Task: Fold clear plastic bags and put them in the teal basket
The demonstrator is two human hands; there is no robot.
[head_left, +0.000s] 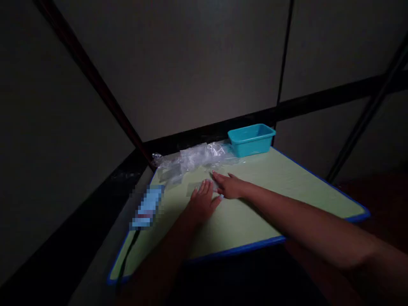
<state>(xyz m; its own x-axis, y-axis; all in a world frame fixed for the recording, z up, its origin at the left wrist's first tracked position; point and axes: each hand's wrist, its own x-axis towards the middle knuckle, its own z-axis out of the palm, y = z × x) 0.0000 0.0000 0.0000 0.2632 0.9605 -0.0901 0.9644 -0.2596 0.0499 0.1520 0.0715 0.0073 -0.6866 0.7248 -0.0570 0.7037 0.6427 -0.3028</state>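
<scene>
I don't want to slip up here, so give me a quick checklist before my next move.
1. Left hand at the clear plastic piece: ok, fingers spread over it.
2. Right hand close by: ok, right beside the left.
3. Whole plastic piece lying flat: cannot tell, hands cover part of it.
4. Turquoise tub upright: ok, at the far side of the table.
5. Heap of clear plastic neatly stacked: not ok, it lies spread out and overlapping.

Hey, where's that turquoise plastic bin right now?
In the head view, the turquoise bin stands right of centre at the far edge of the yellow-green tabletop, with clear plastic bags heaped just to its left.
</scene>
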